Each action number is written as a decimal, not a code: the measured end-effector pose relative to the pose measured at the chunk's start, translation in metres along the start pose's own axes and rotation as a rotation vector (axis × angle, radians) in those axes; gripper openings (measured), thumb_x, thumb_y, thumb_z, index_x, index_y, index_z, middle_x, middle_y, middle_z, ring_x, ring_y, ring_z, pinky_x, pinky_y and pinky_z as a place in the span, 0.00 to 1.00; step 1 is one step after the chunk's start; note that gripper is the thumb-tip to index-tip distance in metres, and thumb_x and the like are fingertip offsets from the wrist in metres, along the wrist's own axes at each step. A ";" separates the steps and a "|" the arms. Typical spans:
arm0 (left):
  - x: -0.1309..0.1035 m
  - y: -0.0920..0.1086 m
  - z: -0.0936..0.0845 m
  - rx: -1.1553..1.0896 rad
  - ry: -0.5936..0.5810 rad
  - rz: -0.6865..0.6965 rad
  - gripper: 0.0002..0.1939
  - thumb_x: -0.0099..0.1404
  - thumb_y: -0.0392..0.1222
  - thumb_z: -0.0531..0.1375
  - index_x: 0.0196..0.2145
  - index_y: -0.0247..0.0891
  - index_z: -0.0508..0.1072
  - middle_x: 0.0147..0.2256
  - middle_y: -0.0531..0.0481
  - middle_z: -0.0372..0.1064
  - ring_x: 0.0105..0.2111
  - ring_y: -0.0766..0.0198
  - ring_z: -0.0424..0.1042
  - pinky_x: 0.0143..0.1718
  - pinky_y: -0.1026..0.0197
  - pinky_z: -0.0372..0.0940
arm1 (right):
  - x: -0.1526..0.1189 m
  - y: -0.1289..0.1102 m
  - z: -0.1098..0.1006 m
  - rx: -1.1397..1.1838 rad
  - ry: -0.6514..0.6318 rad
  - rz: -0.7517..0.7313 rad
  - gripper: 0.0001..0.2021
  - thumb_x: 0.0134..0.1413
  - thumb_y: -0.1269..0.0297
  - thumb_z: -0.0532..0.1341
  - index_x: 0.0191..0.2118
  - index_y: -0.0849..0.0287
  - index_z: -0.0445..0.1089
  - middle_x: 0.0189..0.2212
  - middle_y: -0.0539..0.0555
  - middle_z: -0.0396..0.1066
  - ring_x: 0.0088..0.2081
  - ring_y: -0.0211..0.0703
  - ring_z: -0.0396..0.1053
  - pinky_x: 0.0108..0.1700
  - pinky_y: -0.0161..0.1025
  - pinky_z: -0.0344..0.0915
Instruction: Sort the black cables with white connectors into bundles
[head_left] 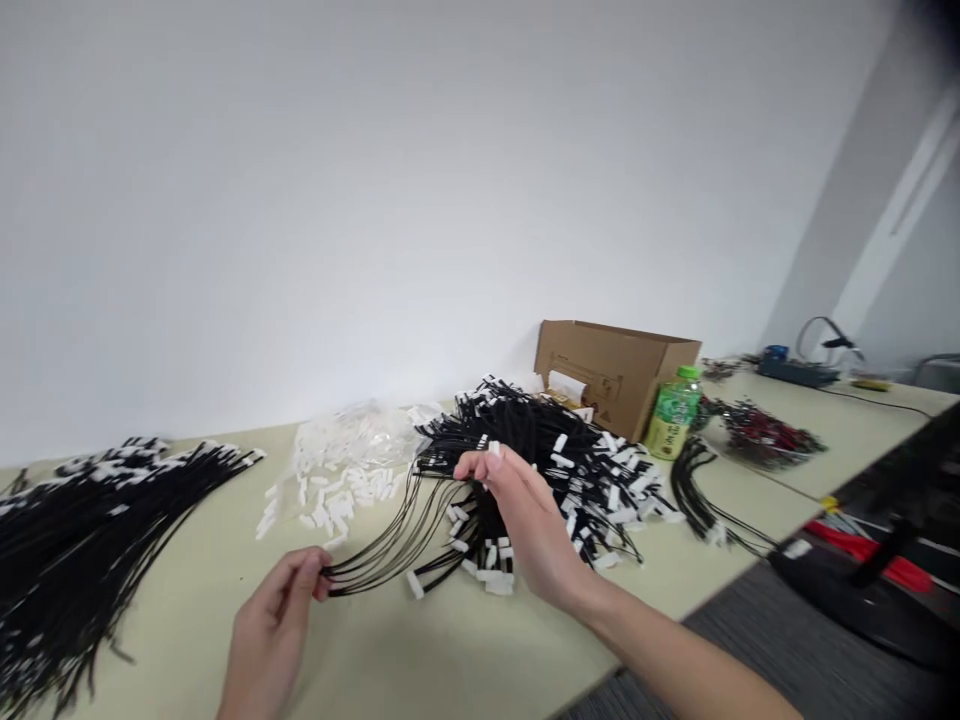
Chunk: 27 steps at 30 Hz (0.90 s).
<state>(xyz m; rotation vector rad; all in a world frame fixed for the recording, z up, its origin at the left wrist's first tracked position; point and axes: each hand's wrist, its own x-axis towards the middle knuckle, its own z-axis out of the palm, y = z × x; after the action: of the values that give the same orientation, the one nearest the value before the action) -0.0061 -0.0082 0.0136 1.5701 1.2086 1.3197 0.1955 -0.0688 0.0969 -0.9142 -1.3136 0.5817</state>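
Note:
Several thin black wires form a wire harness [405, 545] that bows between my two hands above the table. My left hand [274, 625] is closed, pinching the near end of the wires between thumb and fingers. Higher and to the right, my right hand [529, 515] has its fingers pressed together at the far end of the harness; a small white tip shows by its fingertips, and the exact grip is partly hidden. Behind and beside that hand lies a large pile of black cables with white connectors [615, 490]. Loose white connector housings [334, 505] are scattered left of the pile.
A clear plastic bag [356, 437] lies by the wall. More black cables [112, 530] spread across the left side. At the back right are a cardboard box [615, 375], a green-capped bottle [673, 415] and a bundle of red and black wires [772, 437]. The table edge runs along the lower right.

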 end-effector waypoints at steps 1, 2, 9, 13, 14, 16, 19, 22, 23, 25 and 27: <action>0.004 -0.004 0.001 -0.045 -0.024 -0.051 0.13 0.51 0.53 0.59 0.26 0.41 0.71 0.20 0.54 0.63 0.27 0.62 0.64 0.31 0.64 0.58 | 0.004 -0.007 -0.007 0.103 -0.023 0.061 0.13 0.59 0.58 0.46 0.27 0.59 0.57 0.27 0.52 0.61 0.33 0.39 0.60 0.39 0.39 0.58; 0.009 -0.007 0.001 -0.104 -0.070 -0.118 0.14 0.50 0.54 0.59 0.26 0.39 0.71 0.22 0.54 0.64 0.27 0.63 0.63 0.30 0.64 0.58 | 0.007 -0.013 -0.015 0.196 -0.067 0.118 0.13 0.58 0.58 0.46 0.26 0.58 0.56 0.23 0.50 0.59 0.30 0.38 0.60 0.39 0.40 0.59; 0.033 0.005 -0.021 -0.466 -0.176 -0.256 0.14 0.45 0.50 0.64 0.26 0.39 0.71 0.18 0.58 0.60 0.25 0.68 0.62 0.34 0.66 0.61 | 0.024 -0.024 -0.101 0.405 -0.024 0.238 0.19 0.54 0.56 0.51 0.19 0.56 0.43 0.14 0.41 0.37 0.16 0.31 0.39 0.27 0.39 0.61; 0.026 0.026 -0.002 -0.449 -0.284 -0.404 0.12 0.50 0.44 0.63 0.32 0.37 0.73 0.32 0.48 0.71 0.37 0.61 0.68 0.41 0.62 0.62 | 0.036 -0.023 -0.122 0.320 0.052 0.117 0.17 0.53 0.54 0.53 0.20 0.56 0.48 0.16 0.44 0.48 0.18 0.34 0.52 0.32 0.43 0.64; 0.024 0.031 0.005 -0.449 -0.319 -0.386 0.12 0.52 0.45 0.61 0.34 0.37 0.73 0.38 0.45 0.71 0.42 0.59 0.67 0.44 0.60 0.62 | 0.044 -0.026 -0.121 0.292 0.044 0.080 0.16 0.53 0.54 0.53 0.21 0.56 0.51 0.19 0.47 0.54 0.23 0.37 0.58 0.35 0.44 0.64; 0.019 0.040 0.016 -0.405 -0.381 -0.294 0.14 0.54 0.47 0.58 0.37 0.37 0.73 0.46 0.42 0.67 0.49 0.56 0.63 0.47 0.58 0.60 | 0.065 -0.035 -0.117 0.223 0.026 -0.002 0.14 0.54 0.55 0.53 0.23 0.57 0.55 0.29 0.52 0.63 0.34 0.41 0.64 0.41 0.47 0.64; 0.017 0.048 0.019 -0.236 -0.395 -0.208 0.17 0.54 0.49 0.58 0.38 0.38 0.72 0.48 0.42 0.66 0.51 0.55 0.61 0.48 0.58 0.58 | 0.098 -0.057 -0.111 0.021 0.052 -0.240 0.13 0.57 0.55 0.50 0.27 0.57 0.59 0.39 0.54 0.65 0.45 0.43 0.63 0.47 0.47 0.61; 0.021 0.042 0.002 -0.104 -0.384 -0.197 0.17 0.52 0.49 0.59 0.38 0.38 0.73 0.46 0.43 0.67 0.49 0.55 0.62 0.47 0.59 0.59 | 0.119 -0.079 -0.112 -0.230 0.113 -0.577 0.13 0.59 0.56 0.47 0.31 0.56 0.62 0.41 0.51 0.66 0.48 0.39 0.61 0.49 0.45 0.58; 0.023 0.037 -0.008 -0.075 -0.369 -0.190 0.17 0.52 0.50 0.59 0.37 0.39 0.73 0.45 0.44 0.68 0.49 0.55 0.63 0.47 0.59 0.60 | 0.122 -0.083 -0.115 -0.319 0.120 -0.661 0.13 0.59 0.56 0.47 0.34 0.55 0.64 0.42 0.51 0.66 0.48 0.39 0.61 0.49 0.45 0.58; 0.029 0.023 -0.031 -0.021 -0.287 -0.168 0.16 0.49 0.51 0.61 0.34 0.38 0.74 0.43 0.44 0.70 0.47 0.53 0.64 0.43 0.59 0.62 | 0.124 -0.081 -0.126 -0.510 0.090 -0.733 0.12 0.60 0.58 0.48 0.43 0.52 0.64 0.45 0.51 0.65 0.45 0.40 0.63 0.46 0.44 0.60; 0.038 0.010 -0.055 0.026 -0.122 -0.132 0.16 0.47 0.51 0.62 0.32 0.39 0.74 0.40 0.46 0.71 0.45 0.51 0.65 0.40 0.59 0.63 | 0.119 -0.064 -0.141 -0.706 -0.034 -0.665 0.14 0.59 0.60 0.49 0.50 0.52 0.60 0.45 0.53 0.65 0.41 0.41 0.65 0.42 0.45 0.62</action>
<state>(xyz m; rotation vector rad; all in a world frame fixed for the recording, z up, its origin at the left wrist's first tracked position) -0.0576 0.0239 0.0442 1.5385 1.2348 1.1126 0.3475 -0.0398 0.2160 -0.9385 -1.7762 -0.4157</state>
